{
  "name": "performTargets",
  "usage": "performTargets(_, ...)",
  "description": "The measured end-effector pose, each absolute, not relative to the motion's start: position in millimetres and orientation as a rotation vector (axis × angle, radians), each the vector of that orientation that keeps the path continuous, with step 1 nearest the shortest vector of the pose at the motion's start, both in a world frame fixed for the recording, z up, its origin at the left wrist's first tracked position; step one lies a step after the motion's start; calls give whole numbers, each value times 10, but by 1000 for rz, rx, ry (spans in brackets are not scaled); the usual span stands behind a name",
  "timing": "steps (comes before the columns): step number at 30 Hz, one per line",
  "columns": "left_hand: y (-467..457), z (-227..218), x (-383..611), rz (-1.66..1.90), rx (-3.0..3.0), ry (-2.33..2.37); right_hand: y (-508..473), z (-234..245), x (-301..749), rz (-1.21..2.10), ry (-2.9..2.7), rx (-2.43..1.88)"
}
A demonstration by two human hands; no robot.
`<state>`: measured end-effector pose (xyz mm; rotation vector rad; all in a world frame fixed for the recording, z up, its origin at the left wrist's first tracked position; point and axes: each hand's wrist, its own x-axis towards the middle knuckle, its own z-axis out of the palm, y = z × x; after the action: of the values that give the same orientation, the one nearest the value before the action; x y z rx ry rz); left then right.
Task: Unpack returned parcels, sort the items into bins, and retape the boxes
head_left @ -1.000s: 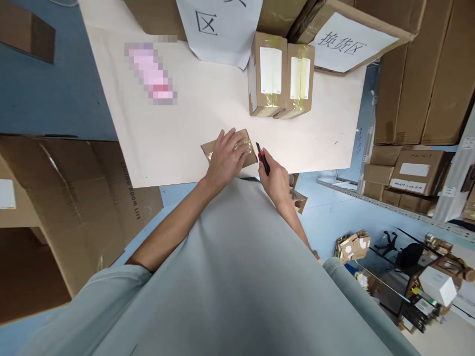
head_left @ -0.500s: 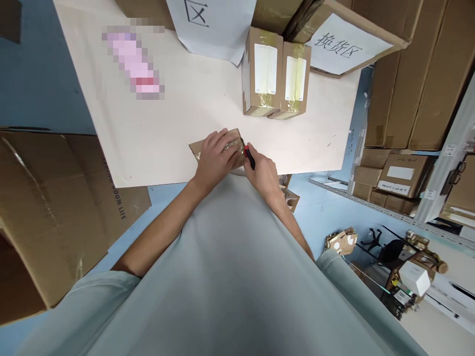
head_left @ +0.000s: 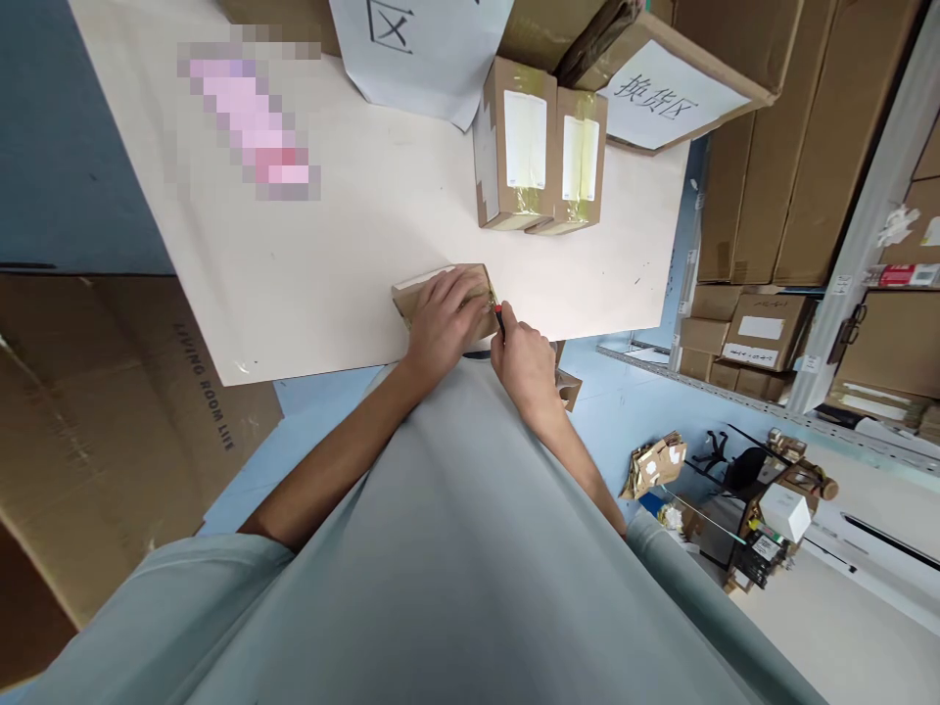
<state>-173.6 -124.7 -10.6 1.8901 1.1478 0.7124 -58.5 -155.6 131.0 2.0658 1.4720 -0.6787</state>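
A small cardboard box [head_left: 478, 277] with shiny tape lies near the front edge of the white table, close to my body. My left hand [head_left: 443, 328] is pressed over its top, fingers laid across the cardboard and gripping it. In my right hand [head_left: 527, 364] is a utility knife [head_left: 500, 318] with a red and black handle, mostly hidden by the fingers. Its tip end is at the box's right edge; the blade itself is too small to make out.
Two taped boxes [head_left: 530, 147] with white labels stand side by side beyond my hands. A larger labelled carton [head_left: 665, 98] is behind them. A blurred pink item [head_left: 242, 113] lies at the table's far left. A big carton [head_left: 139, 411] stands left, shelving [head_left: 815, 362] right.
The small box and both hands have shifted slightly right in view. The box is turned a little, and more of the knife's handle is covered by my right hand.
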Motion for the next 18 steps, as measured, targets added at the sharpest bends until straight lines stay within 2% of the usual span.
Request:
performTargets(10,-1250,-96,-1742,676,1930,1032,-1939,1308,-537,-708,1322,2090)
performTargets(18,-1101,-184,-1922,661,1950,1085,-2137,1469,-314,-939,1501,2199)
